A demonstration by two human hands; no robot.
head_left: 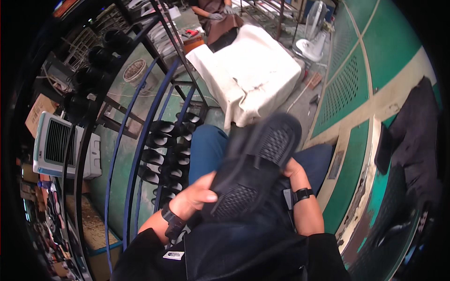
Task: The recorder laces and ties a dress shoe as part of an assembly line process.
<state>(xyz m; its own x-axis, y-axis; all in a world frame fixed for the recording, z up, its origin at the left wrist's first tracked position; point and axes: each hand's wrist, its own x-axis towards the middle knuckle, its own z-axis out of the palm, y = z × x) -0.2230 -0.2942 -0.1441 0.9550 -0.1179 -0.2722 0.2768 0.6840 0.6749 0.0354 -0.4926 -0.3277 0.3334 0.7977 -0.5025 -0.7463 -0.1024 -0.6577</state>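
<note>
A black shoe with a woven upper (234, 199) lies over my lap. My left hand (199, 193) grips its side, with the thumb on top and the fingers hidden underneath. A second black woven shoe (276, 143) is held beside it, farther forward and to the right, slightly smeared by motion. My right hand (294, 171) closes on the near right side of that shoe, its fingertips mostly hidden behind it. Below both shoes is my dark apron (243, 248).
To my left stands a blue and black rack (127, 187) with several rows of black shoes (159, 157). A cloth-covered table (258, 70) is ahead, with a gloved person (218, 18) beyond. Green panels (344, 93) line the right; a grey air cooler (65, 145) stands far left.
</note>
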